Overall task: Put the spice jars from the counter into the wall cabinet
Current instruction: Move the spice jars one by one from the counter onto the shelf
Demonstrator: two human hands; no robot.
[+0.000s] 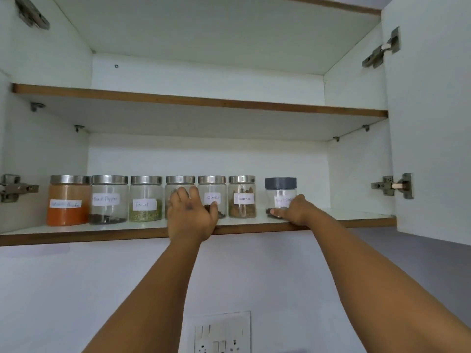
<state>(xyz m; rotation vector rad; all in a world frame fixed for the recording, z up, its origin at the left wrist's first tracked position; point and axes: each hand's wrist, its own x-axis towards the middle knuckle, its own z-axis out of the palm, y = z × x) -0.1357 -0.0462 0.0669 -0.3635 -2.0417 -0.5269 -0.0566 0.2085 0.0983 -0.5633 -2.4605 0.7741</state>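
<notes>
Placing step, nearly finished: the right hand (293, 210) grips the grey-lidded jar (280, 197) on the bottom shelf (102, 234), right of the cinnamon jar (242, 197). The left hand (191, 212) curls around the fourth jar (178, 189). Next: release, closing the gap.

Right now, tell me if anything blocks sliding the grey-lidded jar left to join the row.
Nothing visible does. The shelf is bare between the grey-lidded jar and the cinnamon jar. The right hand already touches the jar.
</notes>
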